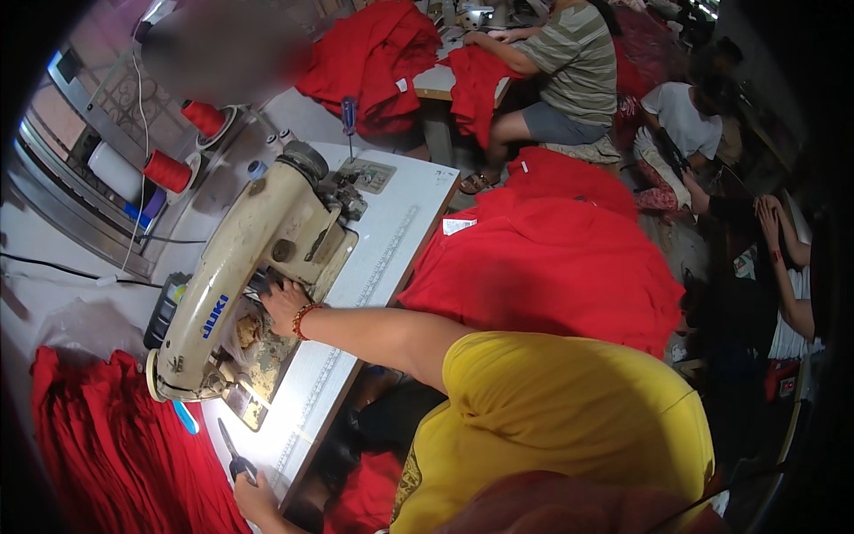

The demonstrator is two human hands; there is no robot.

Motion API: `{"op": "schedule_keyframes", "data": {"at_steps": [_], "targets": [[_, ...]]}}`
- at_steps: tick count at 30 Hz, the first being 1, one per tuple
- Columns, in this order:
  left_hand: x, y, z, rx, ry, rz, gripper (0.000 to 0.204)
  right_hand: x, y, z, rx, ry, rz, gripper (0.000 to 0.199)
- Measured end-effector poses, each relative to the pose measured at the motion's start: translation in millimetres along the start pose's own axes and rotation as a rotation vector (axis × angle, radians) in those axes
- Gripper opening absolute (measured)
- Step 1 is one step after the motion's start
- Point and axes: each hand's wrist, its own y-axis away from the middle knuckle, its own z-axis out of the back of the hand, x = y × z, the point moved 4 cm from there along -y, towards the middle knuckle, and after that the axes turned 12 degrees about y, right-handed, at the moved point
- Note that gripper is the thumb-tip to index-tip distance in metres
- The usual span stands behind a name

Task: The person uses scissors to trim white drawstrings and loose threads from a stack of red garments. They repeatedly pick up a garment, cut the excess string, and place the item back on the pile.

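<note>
Left hand (253, 500) clenched on scissors (236, 458) at tabletop (391, 231) edge; right hand (285, 304) released, resting under sewing machine (253, 258). No cloth under needle; red stack (116, 445) unsewn.

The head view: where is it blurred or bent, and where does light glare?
In the head view, a blurred patch covers the upper left; the white table edge bends with the fisheye; dark vignette fills the corners; the table's near end glares under light by the scissors; the cream sewing machine and the hand on it are sharp.
</note>
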Motion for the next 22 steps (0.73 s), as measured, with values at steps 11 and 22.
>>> {"op": "schedule_keyframes", "data": {"at_steps": [11,22], "targets": [[-174,23,-33,0.424,1.174,-0.453,0.051,-38,77,44,-0.111,-0.935,-0.238,0.070],[-195,43,-141,0.746,2.239,-0.033,0.076,-4,185,29,0.017,-0.485,0.293,0.091]]}}
